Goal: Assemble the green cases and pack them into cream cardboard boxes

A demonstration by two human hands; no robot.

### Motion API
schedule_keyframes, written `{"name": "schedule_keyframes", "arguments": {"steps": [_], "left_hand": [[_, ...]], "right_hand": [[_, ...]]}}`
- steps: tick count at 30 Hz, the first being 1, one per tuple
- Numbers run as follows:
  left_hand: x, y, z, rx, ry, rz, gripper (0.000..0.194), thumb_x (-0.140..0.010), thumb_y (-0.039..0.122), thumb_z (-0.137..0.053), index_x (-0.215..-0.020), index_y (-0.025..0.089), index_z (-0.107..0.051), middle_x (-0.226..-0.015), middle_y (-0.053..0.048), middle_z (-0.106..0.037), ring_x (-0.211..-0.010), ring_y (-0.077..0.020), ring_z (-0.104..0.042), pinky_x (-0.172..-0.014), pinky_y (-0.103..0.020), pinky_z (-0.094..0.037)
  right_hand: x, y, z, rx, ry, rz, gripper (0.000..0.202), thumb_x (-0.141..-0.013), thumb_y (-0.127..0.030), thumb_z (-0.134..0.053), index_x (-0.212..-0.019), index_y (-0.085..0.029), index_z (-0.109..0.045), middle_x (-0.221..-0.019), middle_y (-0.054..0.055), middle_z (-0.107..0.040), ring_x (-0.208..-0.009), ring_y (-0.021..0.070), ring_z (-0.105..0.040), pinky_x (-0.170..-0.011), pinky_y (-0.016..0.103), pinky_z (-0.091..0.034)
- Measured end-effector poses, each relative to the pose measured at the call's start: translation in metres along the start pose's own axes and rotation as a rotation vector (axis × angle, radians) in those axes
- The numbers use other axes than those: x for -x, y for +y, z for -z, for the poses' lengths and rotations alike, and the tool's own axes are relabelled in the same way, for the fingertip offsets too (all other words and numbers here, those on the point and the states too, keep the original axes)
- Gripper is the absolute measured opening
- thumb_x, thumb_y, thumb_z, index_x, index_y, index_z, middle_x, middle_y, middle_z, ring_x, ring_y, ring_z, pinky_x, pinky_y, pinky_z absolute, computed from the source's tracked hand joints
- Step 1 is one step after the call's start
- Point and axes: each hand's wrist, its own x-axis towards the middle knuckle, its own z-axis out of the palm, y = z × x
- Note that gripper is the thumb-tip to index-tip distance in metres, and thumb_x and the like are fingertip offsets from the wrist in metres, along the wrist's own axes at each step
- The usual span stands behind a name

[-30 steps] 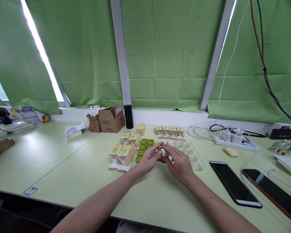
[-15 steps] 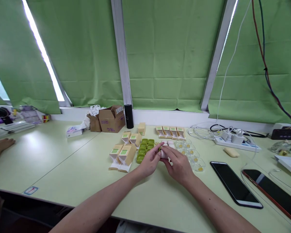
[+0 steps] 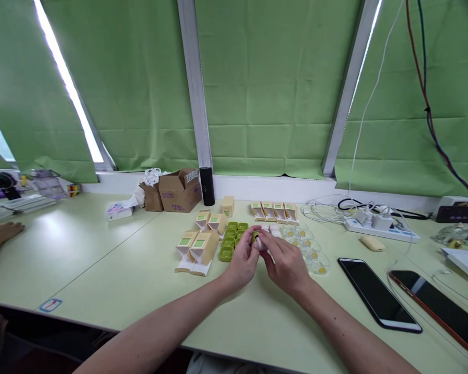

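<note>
Green blinds (image 3: 136,78) over a pale green table (image 3: 101,280), as my feed shows them.
Taking the middle blind (image 3: 269,88) as my landmark, I see a slanting grey post (image 3: 195,78) on its left, a white ledge (image 3: 249,188) beneath it, and daylight glaring through a narrow slit (image 3: 65,78) far to its left.

A single head-worn view, forward and slightly down over the near tabletop (image 3: 113,291) toward green blinds (image 3: 269,93) behind.

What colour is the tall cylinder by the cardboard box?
The tall cylinder is black; the head view shows it best.
</note>
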Motion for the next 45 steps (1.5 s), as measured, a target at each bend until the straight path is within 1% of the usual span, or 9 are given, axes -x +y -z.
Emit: {"name": "schedule_keyframes", "arguments": {"steps": [6,10,16,19,23,27,31,37,45], "left_hand": [[0.004,0.004,-0.006,-0.056,0.057,-0.050,0.046,-0.106,0.049,-0.055,-0.142,0.021,-0.046,-0.143,-0.016,-0.061,-0.134,-0.0267,-0.062,-0.115,-0.042,-0.052],[0.005,0.003,-0.006,-0.075,0.061,-0.082,0.044,-0.107,0.048,-0.054,-0.141,0.020,-0.048,-0.140,-0.016,-0.062,-0.133,-0.0266,-0.062,-0.117,-0.042,-0.051],[0.003,0.003,0.001,0.044,-0.028,-0.031,0.054,-0.106,0.054,-0.056,-0.148,0.021,-0.052,-0.151,-0.015,-0.060,-0.143,-0.0304,-0.055,-0.124,-0.046,-0.044],[0.005,0.003,0.003,0.088,-0.074,0.007,0.064,-0.102,0.056,-0.065,-0.154,0.022,-0.049,-0.157,-0.016,-0.055,-0.147,-0.0321,-0.051,-0.125,-0.047,-0.042],[0.005,0.002,0.004,0.096,-0.075,0.027,0.073,-0.096,0.055,-0.075,-0.154,0.020,-0.050,-0.141,-0.016,-0.064,-0.132,-0.0300,-0.061,-0.115,-0.043,-0.050],[0.002,0.004,0.005,0.134,-0.100,0.070,0.073,-0.097,0.057,-0.073,-0.153,0.018,-0.051,-0.119,-0.012,-0.070,-0.110,-0.0247,-0.068,-0.100,-0.038,-0.057],[0.001,0.006,0.006,0.143,-0.100,0.055,0.067,-0.097,0.057,-0.072,-0.149,0.018,-0.056,-0.127,-0.014,-0.069,-0.115,-0.0251,-0.066,-0.101,-0.036,-0.056],[0.000,0.006,0.007,0.104,-0.090,0.049,0.067,-0.097,0.060,-0.071,-0.147,0.018,-0.057,-0.126,-0.014,-0.070,-0.114,-0.0257,-0.067,-0.101,-0.038,-0.055],[0.000,0.005,0.007,0.054,-0.079,0.033,0.067,-0.097,0.061,-0.069,-0.147,0.017,-0.057,-0.123,-0.014,-0.071,-0.112,-0.0253,-0.067,-0.102,-0.039,-0.055]], "right_hand": [[-0.001,-0.001,-0.001,0.022,0.025,0.046,0.042,-0.105,-0.012,-0.051,-0.145,-0.016,-0.062,-0.134,0.018,-0.076,-0.117,0.0294,-0.078,-0.093,0.042,-0.068],[-0.003,-0.002,0.000,0.040,0.058,0.063,0.042,-0.105,-0.012,-0.051,-0.145,-0.015,-0.062,-0.132,0.019,-0.077,-0.114,0.0293,-0.079,-0.092,0.042,-0.068],[-0.002,0.003,0.002,-0.007,0.040,0.049,0.045,-0.106,-0.015,-0.053,-0.151,-0.018,-0.054,-0.131,0.017,-0.077,-0.114,0.0289,-0.078,-0.091,0.042,-0.068],[0.000,0.005,0.002,-0.034,0.029,0.025,0.047,-0.107,-0.017,-0.052,-0.154,-0.017,-0.051,-0.125,0.017,-0.078,-0.106,0.0283,-0.078,-0.084,0.040,-0.068],[0.001,0.005,0.002,-0.044,0.035,0.035,0.044,-0.107,-0.016,-0.049,-0.151,-0.017,-0.050,-0.117,0.016,-0.079,-0.097,0.0267,-0.078,-0.078,0.038,-0.066],[0.000,0.004,0.002,-0.054,0.039,0.048,0.044,-0.106,-0.017,-0.053,-0.150,-0.018,-0.051,-0.122,0.016,-0.077,-0.105,0.0282,-0.077,-0.085,0.041,-0.067],[-0.001,0.003,0.002,-0.063,0.044,0.040,0.042,-0.106,-0.014,-0.051,-0.148,-0.021,-0.056,-0.126,0.016,-0.077,-0.113,0.0285,-0.076,-0.093,0.045,-0.067],[0.001,0.004,0.000,-0.047,0.055,0.044,0.039,-0.105,-0.013,-0.054,-0.143,-0.019,-0.060,-0.125,0.016,-0.078,-0.111,0.0283,-0.077,-0.090,0.044,-0.068],[0.004,0.007,-0.004,-0.059,0.051,0.027,0.043,-0.103,-0.012,-0.057,-0.146,-0.019,-0.061,-0.127,0.017,-0.077,-0.112,0.0295,-0.077,-0.092,0.044,-0.067]]}}
